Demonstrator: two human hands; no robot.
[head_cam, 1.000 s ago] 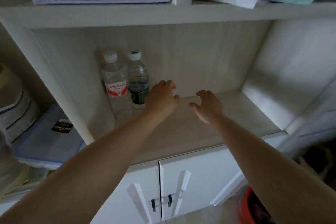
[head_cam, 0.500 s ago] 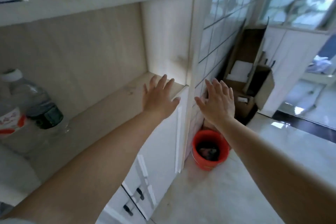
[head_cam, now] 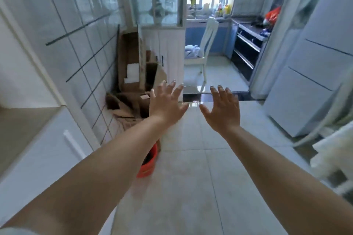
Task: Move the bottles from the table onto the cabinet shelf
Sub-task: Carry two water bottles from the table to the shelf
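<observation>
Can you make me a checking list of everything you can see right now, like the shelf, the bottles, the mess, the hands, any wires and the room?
Surface: a bare corner of the cabinet shelf shows at the left edge; no table in view.
Job's things: no bottles seen.
Clutter: cardboard boxes stacked against the tiled wall; an orange bucket on the floor, partly behind the left forearm.
Hands: left hand and right hand both open, fingers spread, holding nothing, stretched out over the floor.
Cables: nothing seen.
Surroundings: glossy tiled floor; a white chair in the kitchen doorway with something pale on its seat; a dark oven beyond; a bright window behind.
</observation>
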